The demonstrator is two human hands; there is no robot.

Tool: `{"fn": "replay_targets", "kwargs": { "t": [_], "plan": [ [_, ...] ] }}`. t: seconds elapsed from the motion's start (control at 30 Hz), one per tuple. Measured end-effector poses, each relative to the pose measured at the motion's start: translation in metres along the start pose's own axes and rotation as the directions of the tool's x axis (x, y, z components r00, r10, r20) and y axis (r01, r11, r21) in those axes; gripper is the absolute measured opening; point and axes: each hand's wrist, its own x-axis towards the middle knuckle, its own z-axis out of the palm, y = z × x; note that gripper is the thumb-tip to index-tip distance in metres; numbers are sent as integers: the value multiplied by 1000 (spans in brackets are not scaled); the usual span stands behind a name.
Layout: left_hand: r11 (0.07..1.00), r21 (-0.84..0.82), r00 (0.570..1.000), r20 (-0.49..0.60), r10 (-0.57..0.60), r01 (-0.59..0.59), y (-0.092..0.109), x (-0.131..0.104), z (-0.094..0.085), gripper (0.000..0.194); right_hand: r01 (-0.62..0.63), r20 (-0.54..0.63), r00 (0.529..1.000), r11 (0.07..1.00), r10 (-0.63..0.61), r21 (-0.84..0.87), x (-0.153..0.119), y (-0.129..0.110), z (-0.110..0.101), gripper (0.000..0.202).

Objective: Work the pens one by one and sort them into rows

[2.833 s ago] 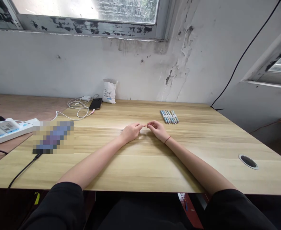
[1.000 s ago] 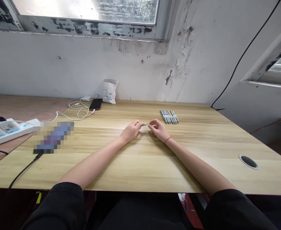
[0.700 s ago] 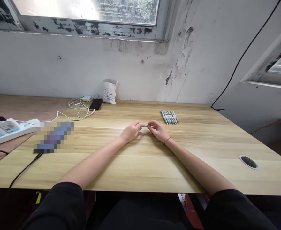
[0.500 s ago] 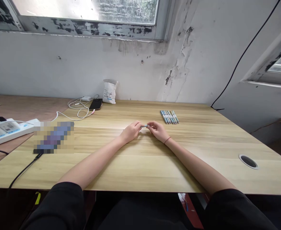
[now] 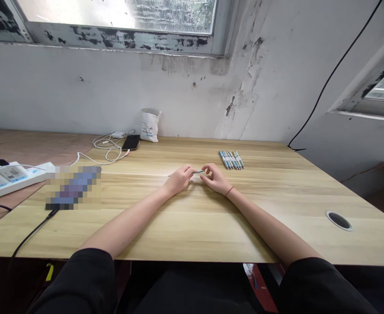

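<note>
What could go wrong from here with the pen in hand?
1. The pen might slip or twist: the left hand grips it, while the right hand's thumb and index finger stand apart at its end, seemingly without a firm pinch.
2. The right hand could nudge the row of pens out of line if it swings outward; they lie loosely close beyond it on the desk.

Daylight came via window [image 5: 120, 13], top L-ctr, glass partly blown out; soft shadows fell nr R hand [image 5: 215, 179]; btm corners v. dark, edges stretched, patch [image 5: 73, 187] mid-L pixelated.
</note>
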Motion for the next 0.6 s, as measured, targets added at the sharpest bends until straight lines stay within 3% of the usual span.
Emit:
{"fn": "replay_targets", "kwargs": {
  "t": [0.17, 0.3, 0.47, 0.6],
  "plan": [
    [1000, 12, 1000, 10, -10, 10, 1, 0, -1, 22, 27, 9, 1000, 999, -27, -45, 1, 1, -2, 10],
    [1000, 17, 1000, 13, -26, 25, 2, 0, -1, 24, 41, -15, 999, 999, -41, -25, 1, -1, -3, 22],
    [1000, 21, 1000, 22, -6, 5, 1, -1, -1, 23, -5, 18, 1000, 999, 5, -34, 1, -1, -3, 10],
    [1000, 21, 1000, 17, -9, 9, 1, 0, -1, 24, 3, -9, 1000, 1000, -3, -28, 1, -1, -3, 20]
  ]
}}
